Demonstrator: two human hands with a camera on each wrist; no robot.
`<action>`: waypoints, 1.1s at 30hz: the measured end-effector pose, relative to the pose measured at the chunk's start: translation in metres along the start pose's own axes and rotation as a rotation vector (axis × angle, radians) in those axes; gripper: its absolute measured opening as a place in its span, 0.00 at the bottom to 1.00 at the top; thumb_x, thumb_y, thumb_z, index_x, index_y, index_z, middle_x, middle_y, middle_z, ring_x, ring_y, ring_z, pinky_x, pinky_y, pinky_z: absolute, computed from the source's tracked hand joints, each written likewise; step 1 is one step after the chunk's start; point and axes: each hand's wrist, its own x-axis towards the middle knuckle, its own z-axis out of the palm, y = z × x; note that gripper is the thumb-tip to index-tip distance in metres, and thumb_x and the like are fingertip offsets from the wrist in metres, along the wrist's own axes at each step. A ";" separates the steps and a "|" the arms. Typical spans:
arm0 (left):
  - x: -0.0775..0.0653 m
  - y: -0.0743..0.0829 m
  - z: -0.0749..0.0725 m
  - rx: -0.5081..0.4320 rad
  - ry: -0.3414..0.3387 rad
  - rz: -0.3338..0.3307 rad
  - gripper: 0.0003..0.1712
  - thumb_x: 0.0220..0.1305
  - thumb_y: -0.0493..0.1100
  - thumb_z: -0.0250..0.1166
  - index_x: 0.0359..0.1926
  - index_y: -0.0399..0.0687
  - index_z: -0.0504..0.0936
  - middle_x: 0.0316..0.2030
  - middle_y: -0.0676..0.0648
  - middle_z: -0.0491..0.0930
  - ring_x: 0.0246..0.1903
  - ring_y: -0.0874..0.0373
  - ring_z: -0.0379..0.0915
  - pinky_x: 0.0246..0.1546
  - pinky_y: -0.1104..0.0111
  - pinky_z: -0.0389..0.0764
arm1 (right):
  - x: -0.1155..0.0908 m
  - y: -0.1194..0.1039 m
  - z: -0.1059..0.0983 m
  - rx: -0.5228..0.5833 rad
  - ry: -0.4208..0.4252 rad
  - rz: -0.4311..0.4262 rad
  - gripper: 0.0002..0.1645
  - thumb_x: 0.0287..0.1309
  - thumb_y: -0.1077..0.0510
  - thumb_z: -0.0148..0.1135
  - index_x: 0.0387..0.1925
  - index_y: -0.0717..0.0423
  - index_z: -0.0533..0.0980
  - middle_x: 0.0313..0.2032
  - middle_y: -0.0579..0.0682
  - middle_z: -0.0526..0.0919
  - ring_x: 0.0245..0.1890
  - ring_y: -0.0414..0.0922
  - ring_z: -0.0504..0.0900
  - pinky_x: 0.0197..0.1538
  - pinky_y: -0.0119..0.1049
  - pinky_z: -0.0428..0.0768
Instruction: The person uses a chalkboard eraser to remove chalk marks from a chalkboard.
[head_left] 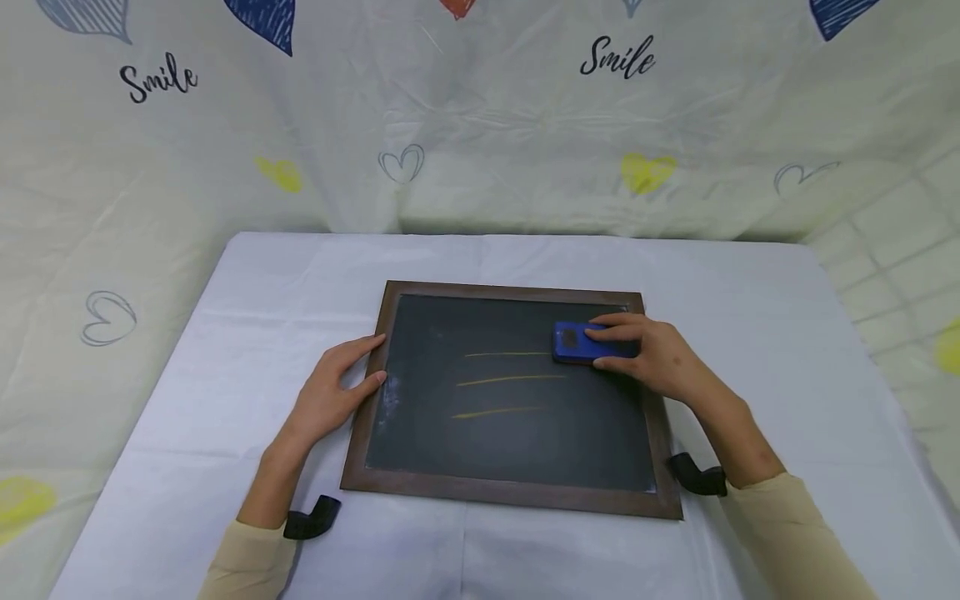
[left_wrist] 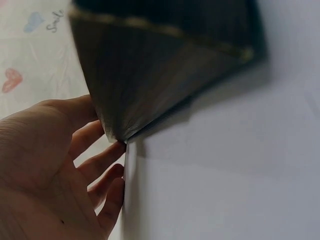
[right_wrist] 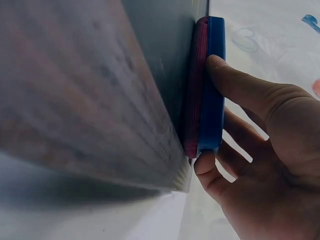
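A blackboard (head_left: 510, 442) with a brown wooden frame lies on the white-covered table, three yellow chalk lines (head_left: 512, 380) across its middle. At the board's left edge, my left hand (head_left: 330, 392) holds the frame (left_wrist: 130, 75), thumb and fingertips against it. My right hand (head_left: 660, 358) grips a blue eraser (head_left: 573, 342) between thumb and fingers, near the board's upper right. The eraser's reddish felt side (right_wrist: 196, 95) faces the board in the right wrist view. The right end of the top chalk line meets the eraser, and whether it runs on beneath is hidden.
The white tablecloth (head_left: 247, 333) surrounds the board. Behind the table hangs a pale curtain (head_left: 510, 125) printed with hearts and "Smile". Black curved pieces (head_left: 312, 518) sit at both wrists, the right one beside the board's right edge. White chalk smudges (head_left: 390, 400) mark the board's left side.
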 end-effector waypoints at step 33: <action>0.000 0.000 -0.001 -0.014 0.003 -0.011 0.34 0.73 0.48 0.67 0.77 0.54 0.70 0.76 0.42 0.67 0.78 0.39 0.57 0.78 0.39 0.58 | 0.038 -0.033 0.030 0.031 -0.074 -0.062 0.29 0.59 0.53 0.78 0.62 0.50 0.83 0.68 0.53 0.79 0.70 0.60 0.76 0.65 0.57 0.81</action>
